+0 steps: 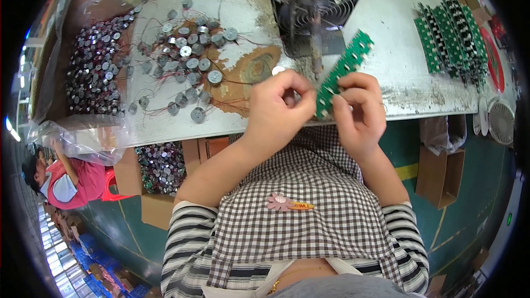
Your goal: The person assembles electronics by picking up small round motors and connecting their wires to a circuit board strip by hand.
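A green circuit board strip slants up and to the right from the table's near edge. At its lower right edge, my right hand grips it between thumb and curled fingers. My left hand is pinched closed beside the strip's lower left end. Whatever those fingers hold is hidden; a pale round piece shows just beyond the knuckles. A soldering iron with a wooden handle hangs upright, its tip just above the strip and between my hands. Small silver round motors with thin red wires lie spread to the left.
A black fan stands behind the iron. Stacked green board strips lie at the far right, near a white fan. At left, a plastic-lined carton holds many motors; another carton sits below the table. A person in red is lower left.
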Available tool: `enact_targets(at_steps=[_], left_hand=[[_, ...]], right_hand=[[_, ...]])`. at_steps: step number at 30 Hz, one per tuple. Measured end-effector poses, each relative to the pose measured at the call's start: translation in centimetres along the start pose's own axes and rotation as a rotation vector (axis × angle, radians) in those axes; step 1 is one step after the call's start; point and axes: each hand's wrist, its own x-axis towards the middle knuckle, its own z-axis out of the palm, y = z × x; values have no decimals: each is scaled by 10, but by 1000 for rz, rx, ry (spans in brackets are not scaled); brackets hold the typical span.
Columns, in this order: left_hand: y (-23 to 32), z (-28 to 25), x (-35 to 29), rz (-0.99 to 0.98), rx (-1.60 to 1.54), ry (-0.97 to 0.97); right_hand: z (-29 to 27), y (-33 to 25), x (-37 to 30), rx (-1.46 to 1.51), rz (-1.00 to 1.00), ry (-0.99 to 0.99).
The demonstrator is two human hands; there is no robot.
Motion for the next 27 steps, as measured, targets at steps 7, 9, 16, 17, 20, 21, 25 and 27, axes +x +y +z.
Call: enact_targets(at_steps=[7, 9, 16, 17, 20, 21, 25, 27], left_hand=[[0, -60, 50, 557, 545, 56], [2, -73, 68, 634, 897, 122], [-32, -67, 102, 579, 828, -155], [-31, -68, 104, 531, 789, -191], [-25, -71, 107, 427, 788, -291], [-22, -70, 109, 389, 785, -311], [-30, -73, 118, 336, 751, -379], [-34, -72, 118, 454, 827, -346]], right_hand=[[-9, 7, -8, 260, 227, 80], [-7, 13, -12, 254, 224, 38], [-2, 14, -9, 254, 203, 59], [-3, 14, -9, 251, 214, 58], [-4, 16, -8, 228, 230, 59], [-4, 16, -7, 223, 218, 59], [-2, 16, -9, 223, 212, 63], [-3, 18, -9, 222, 217, 68]])
